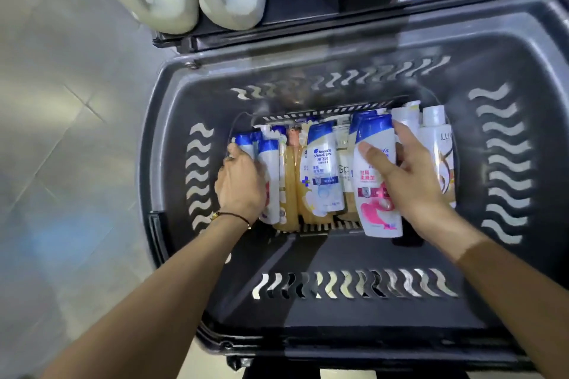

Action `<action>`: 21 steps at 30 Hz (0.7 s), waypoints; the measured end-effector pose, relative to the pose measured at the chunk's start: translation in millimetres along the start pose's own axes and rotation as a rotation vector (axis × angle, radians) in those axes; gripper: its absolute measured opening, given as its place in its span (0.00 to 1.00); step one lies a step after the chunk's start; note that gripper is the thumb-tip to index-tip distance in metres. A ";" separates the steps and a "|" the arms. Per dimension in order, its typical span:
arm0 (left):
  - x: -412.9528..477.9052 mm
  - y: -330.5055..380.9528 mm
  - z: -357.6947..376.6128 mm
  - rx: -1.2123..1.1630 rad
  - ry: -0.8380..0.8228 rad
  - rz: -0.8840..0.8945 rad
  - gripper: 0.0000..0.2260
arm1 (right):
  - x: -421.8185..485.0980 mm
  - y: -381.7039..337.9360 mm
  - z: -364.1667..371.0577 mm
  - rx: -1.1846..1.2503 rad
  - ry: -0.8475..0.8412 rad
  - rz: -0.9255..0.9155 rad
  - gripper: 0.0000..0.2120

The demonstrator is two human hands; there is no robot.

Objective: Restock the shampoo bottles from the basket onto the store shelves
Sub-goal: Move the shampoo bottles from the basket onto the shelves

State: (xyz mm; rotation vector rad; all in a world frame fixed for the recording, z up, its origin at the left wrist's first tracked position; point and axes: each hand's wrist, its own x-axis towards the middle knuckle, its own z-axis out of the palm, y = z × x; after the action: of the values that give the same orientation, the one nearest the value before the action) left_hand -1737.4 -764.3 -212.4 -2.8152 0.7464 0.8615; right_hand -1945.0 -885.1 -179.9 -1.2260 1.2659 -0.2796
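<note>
Your right hand (409, 181) grips pink-label bottle (377, 191); left hand (241, 184) clutches blue-capped bottles (268, 163). Multi-bottle grasp may slip leaving basket (308, 308).

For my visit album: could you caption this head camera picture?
Reaching into a dark basket of shampoo, the right hand grips a pink-labelled bottle; the left hand holds another bottle.
</note>
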 end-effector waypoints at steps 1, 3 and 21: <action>-3.9 -0.3 -4.8 -0.043 0.021 0.018 0.25 | -2.9 -4.2 0.1 0.001 -0.009 0.007 0.17; -14.0 -1.9 -17.9 -0.156 0.044 0.082 0.20 | -10.5 -16.1 -0.4 0.004 -0.029 0.037 0.20; -177.3 35.0 -254.4 -1.510 -0.585 -0.091 0.23 | -148.1 -260.6 -65.2 0.239 -0.102 0.083 0.24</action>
State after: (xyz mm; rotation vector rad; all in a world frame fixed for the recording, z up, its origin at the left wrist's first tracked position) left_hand -1754.9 -779.6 98.8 -2.9918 -0.3620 2.9528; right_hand -1938.1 -913.6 125.4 -0.9690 1.1565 -0.2953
